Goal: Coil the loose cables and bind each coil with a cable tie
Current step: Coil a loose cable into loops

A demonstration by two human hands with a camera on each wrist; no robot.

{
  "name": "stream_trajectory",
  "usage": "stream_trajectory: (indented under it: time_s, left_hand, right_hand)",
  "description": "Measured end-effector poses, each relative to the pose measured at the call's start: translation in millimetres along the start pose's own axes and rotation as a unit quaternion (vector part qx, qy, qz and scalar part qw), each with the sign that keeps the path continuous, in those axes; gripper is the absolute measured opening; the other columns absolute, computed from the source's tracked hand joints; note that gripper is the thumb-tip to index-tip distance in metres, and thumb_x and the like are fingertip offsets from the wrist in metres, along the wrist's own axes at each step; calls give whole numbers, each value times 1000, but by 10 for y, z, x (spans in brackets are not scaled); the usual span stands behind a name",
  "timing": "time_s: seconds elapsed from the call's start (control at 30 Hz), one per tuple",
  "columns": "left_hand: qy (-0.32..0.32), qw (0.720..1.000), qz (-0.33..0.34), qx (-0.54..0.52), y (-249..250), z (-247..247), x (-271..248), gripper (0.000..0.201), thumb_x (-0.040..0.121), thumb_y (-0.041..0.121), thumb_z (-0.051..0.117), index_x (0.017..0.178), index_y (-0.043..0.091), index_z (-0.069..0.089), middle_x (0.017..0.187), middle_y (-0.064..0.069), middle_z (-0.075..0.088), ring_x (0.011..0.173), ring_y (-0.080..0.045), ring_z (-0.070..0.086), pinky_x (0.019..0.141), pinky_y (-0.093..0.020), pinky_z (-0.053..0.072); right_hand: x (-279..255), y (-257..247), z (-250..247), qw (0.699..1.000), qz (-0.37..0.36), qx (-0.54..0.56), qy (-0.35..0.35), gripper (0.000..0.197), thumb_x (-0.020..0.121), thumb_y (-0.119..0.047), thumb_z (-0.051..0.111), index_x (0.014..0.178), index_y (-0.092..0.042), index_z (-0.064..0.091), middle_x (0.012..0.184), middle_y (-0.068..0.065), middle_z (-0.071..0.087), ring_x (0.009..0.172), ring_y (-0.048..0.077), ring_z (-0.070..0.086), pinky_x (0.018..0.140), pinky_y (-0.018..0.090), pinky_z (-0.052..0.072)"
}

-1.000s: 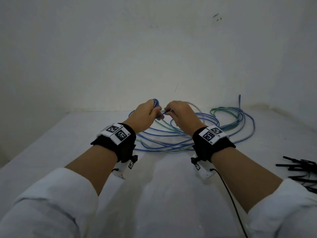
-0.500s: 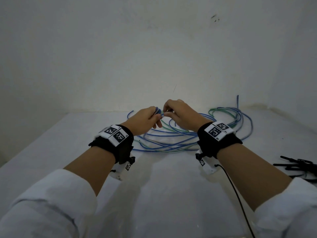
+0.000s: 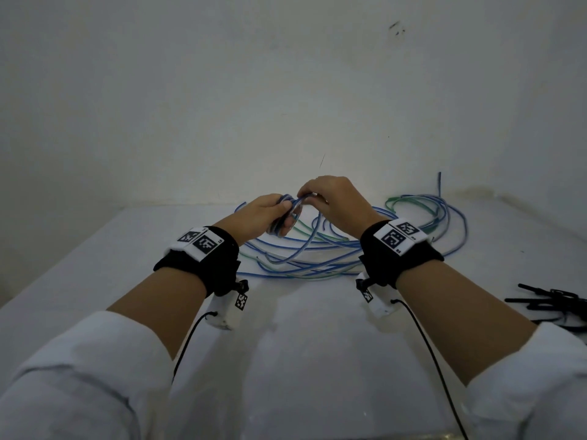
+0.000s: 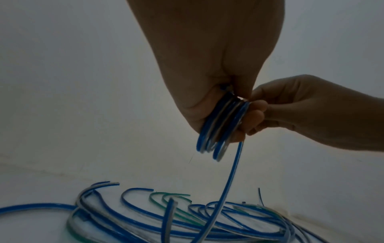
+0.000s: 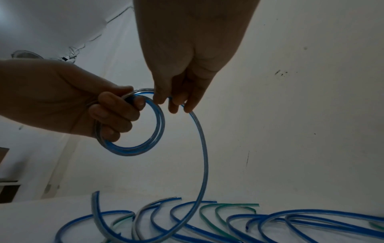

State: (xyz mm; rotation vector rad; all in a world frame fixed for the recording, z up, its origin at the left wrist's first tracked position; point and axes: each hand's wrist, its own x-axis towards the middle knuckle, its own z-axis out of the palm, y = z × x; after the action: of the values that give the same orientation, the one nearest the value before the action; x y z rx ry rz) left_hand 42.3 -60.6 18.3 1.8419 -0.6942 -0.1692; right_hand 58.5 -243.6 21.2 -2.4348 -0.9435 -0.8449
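My left hand (image 3: 270, 214) grips a small coil of blue cable (image 5: 143, 144) above the table, fingers curled through the ring; the coil (image 4: 218, 131) shows edge-on in the left wrist view. My right hand (image 3: 330, 198) pinches the free run of the same blue cable (image 5: 202, 148) right beside the coil's top. That strand (image 4: 230, 177) hangs down in an arc to the loose pile of blue and green cables (image 3: 333, 258) on the table. Black cable ties (image 3: 552, 301) lie at the right edge, clear of both hands.
The white table (image 3: 301, 360) runs back to a white wall (image 3: 286, 90), with another wall close on the right. Thin black leads (image 3: 425, 347) trail from my wrist cameras over the near table surface.
Both hands have risen a little. The right hand has carried the strand over toward the left hand, and the coil in the left hand now shows as a fuller ring.
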Motion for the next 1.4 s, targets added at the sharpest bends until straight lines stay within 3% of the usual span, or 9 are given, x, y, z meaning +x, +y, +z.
stream_trajectory:
  time_s: [0.23,0.5,0.6,0.7,0.8,0.97,1.1,1.23,1.4]
  left_hand:
    - [26,995,-15,-92,-14,-53,1,25,101,14,32,81,10,47,57,9,48,52,-8,43,56,-18,41]
    - [13,989,-17,-143,82,-5,-14,29,102,18,27,87,11,51,56,9,45,51,-7,41,57,-19,39]
    - [57,982,5,-178,112,-29,-14,28,102,17,27,82,12,46,54,10,44,49,-7,39,54,-18,38]
    - [112,963,33,-242,141,-74,9,28,102,15,26,82,11,45,53,10,44,47,-7,40,52,-17,38]
    - [165,943,64,-283,152,-158,30,28,103,17,27,82,12,45,55,9,47,50,-8,41,55,-19,39]
    - [202,956,95,-189,149,-111,53,29,103,16,24,90,9,48,76,3,71,64,-7,63,68,-23,50]
    - [179,973,102,-105,100,3,92,31,103,15,23,120,-4,41,118,-17,60,96,-18,64,78,-19,50]
    - [169,980,94,55,-18,25,111,28,102,15,28,119,-3,42,124,-12,59,108,-17,59,85,-8,46]
    - [131,952,67,269,-174,-46,83,24,101,20,32,100,0,45,114,-10,66,108,-18,61,86,-23,43]
  right_hand:
    - [-79,117,36,990,128,59,2,14,91,-1,49,96,-3,62,91,15,65,62,23,61,66,30,49]
    - [-29,37,53,994,100,34,12,19,91,1,46,99,-1,63,87,15,65,74,22,54,70,26,38]
    - [-51,87,81,990,135,41,1,15,91,-1,48,98,-1,61,92,14,65,83,23,57,70,24,36]
    - [-106,158,99,981,189,47,-11,14,91,0,47,99,-1,58,93,17,65,84,31,60,72,37,49]
    - [-163,200,86,973,225,50,-10,15,92,-1,47,101,-1,59,90,20,66,79,34,63,69,40,53]
    - [-162,143,97,972,221,62,-59,21,88,6,48,105,0,60,82,23,62,60,30,54,62,44,50]
    - [-148,15,102,971,193,79,-113,21,91,2,43,103,-1,60,79,14,57,62,24,50,62,35,45]
    - [-142,-26,106,974,160,58,-148,19,93,-5,46,103,-6,62,90,8,62,75,17,52,68,25,39]
    - [-161,-16,104,986,95,17,-135,11,86,-6,59,95,-6,65,93,9,65,79,19,52,71,26,37]
